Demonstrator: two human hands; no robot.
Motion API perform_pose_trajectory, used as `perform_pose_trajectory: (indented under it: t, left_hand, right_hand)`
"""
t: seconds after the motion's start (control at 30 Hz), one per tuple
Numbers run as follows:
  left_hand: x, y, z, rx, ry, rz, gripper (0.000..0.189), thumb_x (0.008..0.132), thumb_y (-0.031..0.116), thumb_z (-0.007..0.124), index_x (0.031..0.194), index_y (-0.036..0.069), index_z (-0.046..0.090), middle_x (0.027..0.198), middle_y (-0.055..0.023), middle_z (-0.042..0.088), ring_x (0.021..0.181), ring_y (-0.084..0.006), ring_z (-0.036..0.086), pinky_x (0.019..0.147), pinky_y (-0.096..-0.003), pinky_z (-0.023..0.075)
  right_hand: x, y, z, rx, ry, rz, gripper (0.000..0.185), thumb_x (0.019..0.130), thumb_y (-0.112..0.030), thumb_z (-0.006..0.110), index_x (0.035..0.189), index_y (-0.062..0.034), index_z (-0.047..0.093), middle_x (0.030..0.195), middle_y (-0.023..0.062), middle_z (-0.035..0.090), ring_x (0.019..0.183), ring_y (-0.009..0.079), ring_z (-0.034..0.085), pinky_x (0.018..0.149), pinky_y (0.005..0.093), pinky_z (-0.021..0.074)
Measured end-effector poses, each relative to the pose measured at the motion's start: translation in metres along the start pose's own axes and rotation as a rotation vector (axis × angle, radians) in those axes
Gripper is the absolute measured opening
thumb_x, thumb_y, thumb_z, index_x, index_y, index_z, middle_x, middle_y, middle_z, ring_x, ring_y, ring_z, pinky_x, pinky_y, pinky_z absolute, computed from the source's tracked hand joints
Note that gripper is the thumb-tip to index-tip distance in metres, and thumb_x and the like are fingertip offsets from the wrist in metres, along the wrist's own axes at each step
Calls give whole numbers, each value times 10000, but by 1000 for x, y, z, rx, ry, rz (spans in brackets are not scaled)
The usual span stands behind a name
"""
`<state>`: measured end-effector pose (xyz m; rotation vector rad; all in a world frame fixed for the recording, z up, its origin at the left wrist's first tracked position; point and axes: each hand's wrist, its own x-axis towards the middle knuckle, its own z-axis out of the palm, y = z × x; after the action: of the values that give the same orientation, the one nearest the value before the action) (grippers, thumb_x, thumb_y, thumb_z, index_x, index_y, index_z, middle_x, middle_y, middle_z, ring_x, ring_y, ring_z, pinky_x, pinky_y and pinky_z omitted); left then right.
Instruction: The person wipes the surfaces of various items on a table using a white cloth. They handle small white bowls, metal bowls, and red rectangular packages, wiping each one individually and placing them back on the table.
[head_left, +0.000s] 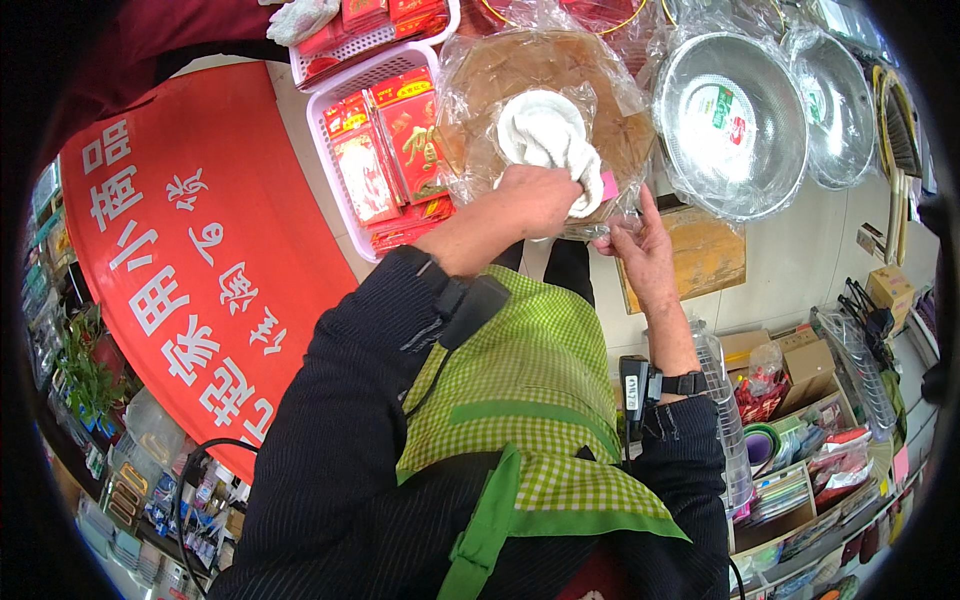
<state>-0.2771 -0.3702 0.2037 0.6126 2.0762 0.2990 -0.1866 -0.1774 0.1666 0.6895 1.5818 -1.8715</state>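
A round brown tray or lid (540, 64) in clear plastic wrap lies before me, tilted slightly. On its middle rests a white cloth (555, 127), bunched up. My left hand (536, 199) grips the lower end of that cloth, knuckles up, its fingertips partly hidden. My right hand (637, 236) holds the lower right edge of the wrapped tray between thumb and fingers, one finger raised along the rim. A small pink tag (609, 185) shows between the hands.
Plastic baskets with red envelopes (330, 157) stand at the left, beside a red banner (217, 247). Wrapped metal strainer basins (731, 124) stand at the right, above a worn wooden board (697, 259). Boxes of goods (810, 367) fill the lower right. Someone's dark red sleeve (150, 52) shows top left.
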Motion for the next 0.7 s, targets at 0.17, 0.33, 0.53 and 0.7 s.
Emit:
perform_pose_trajectory:
  t: [0.17,0.33,0.53,0.7]
  left_hand:
    - [-28,-17,-24,27,-202,38,286,800,107,559,1054,149,683,960,-116,688,911,-333,667,744,-456,517]
    - [-13,-36,-50,214,361,-14,259,833,140,585,1062,194,692,1004,-69,669,936,-282,656,736,-447,522]
    - [24,-61,-39,649,428,-275,169,807,151,640,952,136,725,965,-22,643,968,-213,616,732,-413,478]
    - [-2,-50,4,739,165,-264,150,798,180,650,915,157,740,963,-38,651,969,-219,600,767,-446,428]
  right_hand:
    - [-1,-1,0,4,-9,2,764,935,41,536,1543,-104,96,1071,143,591,828,186,663,734,305,579]
    - [0,2,0,10,-9,-41,756,933,38,542,1540,-95,111,1070,133,591,823,179,658,735,304,578]
    - [1,6,1,31,14,-31,758,930,46,542,1539,-93,114,1069,120,589,830,175,656,738,303,578]
    - [1,5,1,-2,20,-21,761,930,46,542,1539,-96,110,1073,118,591,832,174,657,735,301,578]
